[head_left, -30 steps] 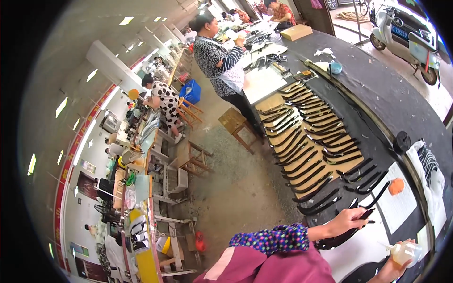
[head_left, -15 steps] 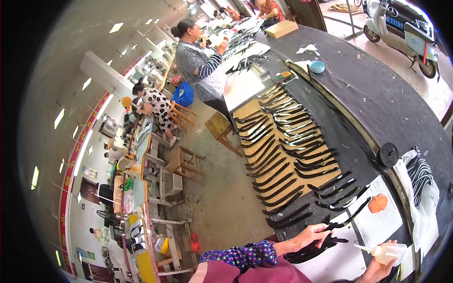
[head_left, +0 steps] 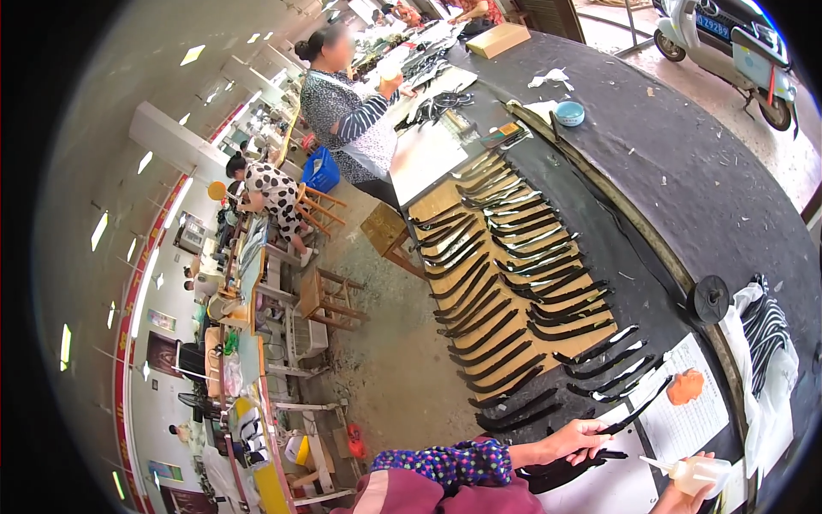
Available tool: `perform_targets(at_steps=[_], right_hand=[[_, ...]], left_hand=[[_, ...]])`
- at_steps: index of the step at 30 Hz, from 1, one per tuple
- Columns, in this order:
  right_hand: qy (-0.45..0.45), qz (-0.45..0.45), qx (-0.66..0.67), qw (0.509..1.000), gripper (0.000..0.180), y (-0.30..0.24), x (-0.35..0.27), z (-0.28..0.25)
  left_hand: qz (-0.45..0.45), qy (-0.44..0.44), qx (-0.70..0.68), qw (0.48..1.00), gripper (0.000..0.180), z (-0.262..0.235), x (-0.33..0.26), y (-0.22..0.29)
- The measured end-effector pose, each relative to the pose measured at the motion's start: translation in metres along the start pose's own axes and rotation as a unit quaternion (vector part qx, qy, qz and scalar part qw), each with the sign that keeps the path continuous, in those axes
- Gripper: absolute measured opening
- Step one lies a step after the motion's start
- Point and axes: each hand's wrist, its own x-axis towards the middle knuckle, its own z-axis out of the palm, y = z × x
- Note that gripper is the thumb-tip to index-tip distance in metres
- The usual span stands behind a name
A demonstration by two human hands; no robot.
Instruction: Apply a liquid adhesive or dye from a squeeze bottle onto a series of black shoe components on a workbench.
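Between the fingertips of my left hand [head_left: 575, 441] is the lower end of a narrow, curved black strip [head_left: 640, 409], its far end slanting up to the right over a printed paper sheet. My right hand [head_left: 690, 497] is closed round a small translucent squeeze bottle [head_left: 704, 474], its thin white nozzle pointing left toward the strip. Below my left hand, a loose pile of black strips [head_left: 556, 475] lies on a white sheet [head_left: 621, 480], partly covered by the hand. Ahead, many similar black strips [head_left: 492, 347] rest in two columns on a brown board [head_left: 511, 330], some showing white.
An orange lump [head_left: 685, 387] sits on the printed sheet [head_left: 681, 420]. A long raised strip [head_left: 638, 218] crosses the dark table, with a black round weight [head_left: 708, 299] beside it. A plastic bag of striped material [head_left: 762, 343] lies right. A wooden stool [head_left: 387, 233] and co-worker [head_left: 351, 120] stand beyond.
My left hand and its black strip sit slightly lower in the picture, nearer the pile. The whole view has shifted a little. The bottle stays in my right hand.
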Motion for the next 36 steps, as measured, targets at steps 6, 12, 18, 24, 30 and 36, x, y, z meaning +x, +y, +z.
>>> perform_targets(at_steps=[6,12,18,24,30,36], right_hand=[[-0.006,-0.005,0.002,1.0,0.055,0.006,0.0,0.024],[-0.022,-0.041,0.004,0.999,0.058,0.0,-0.044,0.043],[-0.007,-0.103,0.041,0.994,0.063,-0.002,-0.102,0.034],[-0.007,-0.205,-0.053,0.977,0.078,0.006,-0.152,0.078],[-0.026,-0.271,-0.151,0.95,0.075,-0.003,-0.202,0.094],[-0.069,-0.286,-0.181,0.938,0.076,-0.007,-0.231,0.087]], left_hand=[[0.005,-0.024,-0.018,1.0,0.028,-0.008,0.011,0.018],[0.038,-0.095,0.012,0.995,0.026,-0.004,0.003,0.028],[0.01,-0.077,0.027,0.997,0.019,0.0,-0.028,0.038],[-0.031,-0.114,0.119,0.986,0.022,0.017,-0.064,0.059],[-0.113,-0.176,0.24,0.948,0.018,0.037,-0.103,0.071],[-0.084,-0.183,0.332,0.922,0.016,0.05,-0.133,0.065]])
